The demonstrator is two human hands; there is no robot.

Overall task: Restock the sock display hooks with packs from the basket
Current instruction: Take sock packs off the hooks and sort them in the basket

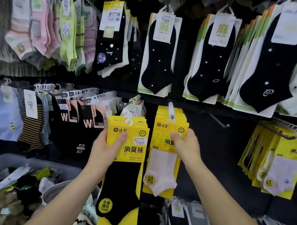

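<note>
Left hand (107,145): grips flat, yellow-carded black sock packs (121,186).
Right hand (185,146): clasps hanging white sock packs (162,165), fingertips hidden behind.
Basket (17,161): grey, cropped.

Shop, sock aisle: carded sock packs (160,55) on wall hooks (171,111) across frame; stock basket (17,161) lower left.

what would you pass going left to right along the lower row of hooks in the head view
blue socks → striped socks → black w packs → black sock packs held by the left hand → white sock packs gripped by the right hand → yellow packs at far right
</note>
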